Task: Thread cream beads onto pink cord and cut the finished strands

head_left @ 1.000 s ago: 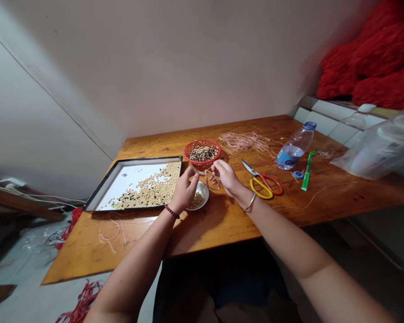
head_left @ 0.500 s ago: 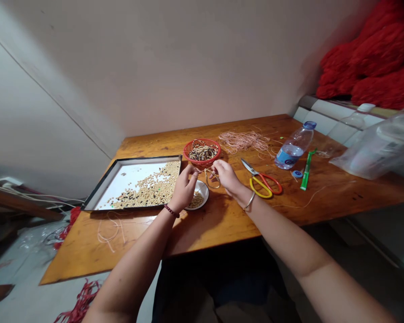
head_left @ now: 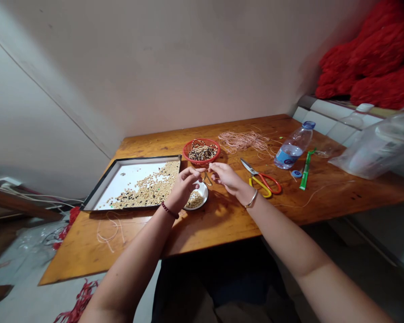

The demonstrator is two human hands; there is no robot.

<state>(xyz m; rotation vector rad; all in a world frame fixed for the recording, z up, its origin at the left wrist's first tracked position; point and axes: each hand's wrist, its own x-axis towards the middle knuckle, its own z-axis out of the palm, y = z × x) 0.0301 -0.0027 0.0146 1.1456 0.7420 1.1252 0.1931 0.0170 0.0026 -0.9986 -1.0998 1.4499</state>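
Note:
Fingertips almost meeting, my left hand and my right hand are raised over the table. Between them hangs a short string of pale beads, partly hidden by the fingers. My right thumb and index finger pinch it near the top. The left hand is closed at the string's end, index finger stretched towards the right hand; the thin thread itself is too fine to make out. Under the left hand stands a white bowl of pale beads. A red basket just beyond holds beaded strings.
A black-rimmed tray of loose pale and dark beads lies left. Scissors, a tangle of pink cord, a water bottle, a blue cap and a green packet lie right. Loose cord lies near the front left.
My fingertips have come closer together. The left index finger has straightened towards the right hand, and the hanging beads are more hidden and lower between the hands.

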